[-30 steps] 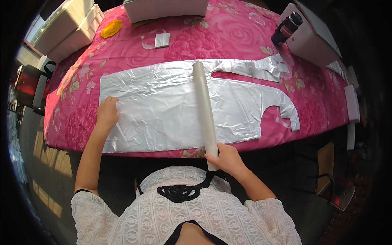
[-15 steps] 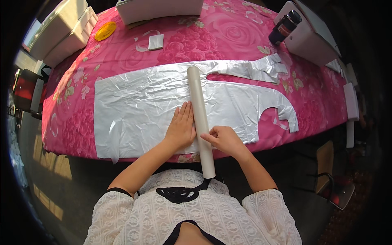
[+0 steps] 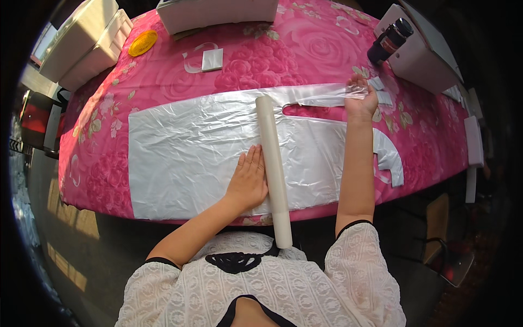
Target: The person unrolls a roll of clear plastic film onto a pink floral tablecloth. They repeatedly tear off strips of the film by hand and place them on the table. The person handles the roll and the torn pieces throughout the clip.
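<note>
A thin silvery-white plastic apron (image 3: 190,158) lies spread across the table, its narrow strap ends toward the right. A long pale tube (image 3: 275,174) rests across the apron, its near end sticking out past the table edge toward my body. My left hand (image 3: 249,177) lies flat on the plastic with fingers stretched, its edge against the tube's left side. Reaching far to the right, my right hand (image 3: 361,99) is palm up with its fingers curled around the far strap of the apron. Translucent plastic covers part of its palm.
A pink rose-print cloth (image 3: 316,43) covers the table. White boxes (image 3: 218,15) stand along its far side and corners. A dark bottle (image 3: 389,41) is at the far right, a yellow disc (image 3: 143,43) at the far left, and a small white packet (image 3: 212,60) between them. A chair (image 3: 436,229) stands at right.
My right hand has left the tube and moved far and right to the apron's strap. My left hand stays beside the tube. A loose strip at the apron's near left no longer shows.
</note>
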A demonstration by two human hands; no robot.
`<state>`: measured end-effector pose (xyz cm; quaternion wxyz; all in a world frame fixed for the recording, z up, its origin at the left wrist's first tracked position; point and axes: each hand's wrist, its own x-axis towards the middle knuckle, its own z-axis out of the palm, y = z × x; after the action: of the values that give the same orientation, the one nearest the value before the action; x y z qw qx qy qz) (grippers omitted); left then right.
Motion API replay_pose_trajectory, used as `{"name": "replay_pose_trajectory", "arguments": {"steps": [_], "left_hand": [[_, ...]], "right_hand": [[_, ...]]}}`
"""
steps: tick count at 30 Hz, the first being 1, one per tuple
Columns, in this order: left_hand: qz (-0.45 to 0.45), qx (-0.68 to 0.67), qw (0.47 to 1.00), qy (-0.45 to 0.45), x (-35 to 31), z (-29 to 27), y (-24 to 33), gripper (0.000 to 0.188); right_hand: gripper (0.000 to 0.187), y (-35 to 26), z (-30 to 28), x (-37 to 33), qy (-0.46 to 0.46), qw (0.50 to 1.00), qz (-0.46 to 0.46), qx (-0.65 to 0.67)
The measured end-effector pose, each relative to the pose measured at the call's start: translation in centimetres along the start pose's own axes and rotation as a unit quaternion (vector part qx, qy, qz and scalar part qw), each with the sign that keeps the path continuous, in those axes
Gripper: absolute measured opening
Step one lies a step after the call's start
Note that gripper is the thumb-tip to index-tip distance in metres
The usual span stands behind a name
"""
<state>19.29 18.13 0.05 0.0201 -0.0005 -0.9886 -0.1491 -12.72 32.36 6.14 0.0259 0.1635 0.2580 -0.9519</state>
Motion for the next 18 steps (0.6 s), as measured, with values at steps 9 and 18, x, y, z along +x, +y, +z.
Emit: {"name": "replay_pose_trajectory", "arguments": {"steps": [9,18], "left_hand": [[-0.031,-0.313,0.933,0.175,0.1,-1.5,-1.8,0.069],[-0.266,-0.764,0.451,0.377,-3.1,-3.8,-7.7,0.049]], "right_hand": [[0.073,10.2,6.5,-18.6,-0.58,0.602,-0.161,-0.525],[0.079,13.0,3.0,-22.3,-0.727,0.303,0.064,-0.613]]}}
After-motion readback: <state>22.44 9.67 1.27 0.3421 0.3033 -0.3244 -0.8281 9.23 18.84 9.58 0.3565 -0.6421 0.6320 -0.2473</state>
